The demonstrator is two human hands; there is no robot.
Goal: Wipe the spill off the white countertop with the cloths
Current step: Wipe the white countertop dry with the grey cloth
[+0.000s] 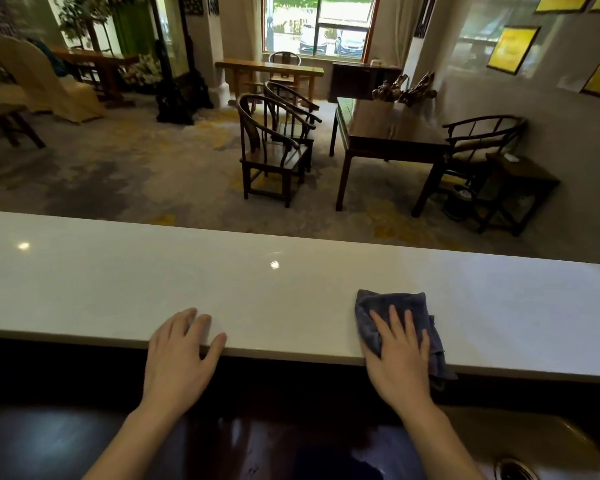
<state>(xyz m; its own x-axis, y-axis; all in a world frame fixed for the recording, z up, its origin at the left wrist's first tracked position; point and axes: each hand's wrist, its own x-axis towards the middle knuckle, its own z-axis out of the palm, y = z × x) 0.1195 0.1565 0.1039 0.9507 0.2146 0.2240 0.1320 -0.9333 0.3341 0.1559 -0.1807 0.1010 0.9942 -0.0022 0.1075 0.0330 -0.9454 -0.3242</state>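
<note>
At the far left of the room beyond the counter stands a pale high-backed chair (45,81), with a wooden table (97,62) behind it. The white counter (291,289) runs across the whole view from left to right, glossy, with two small light reflections on its surface. No spill can be made out on it from here.

The left hand (181,351) rests at the near edge of the counter, left of centre. Its fingers (191,320) lie flat and loosely spread on the white surface, holding nothing, and the thumb hooks over the front edge.

Beyond the counter, around the middle of the room, two dark wooden armchairs (274,147) stand side by side on the patterned carpet, facing a dark wooden table (385,133) to their right.

The right hand (400,355) is right of centre, pressed palm down on a dark blue-grey cloth (392,303). Its fingers are spread open and flat on top of the cloth rather than curled around it. The cloth lies crumpled on the counter near the front edge, and its right corner hangs over that edge.

In the lower right corner, below the counter, a sink drain (515,469) shows.
</note>
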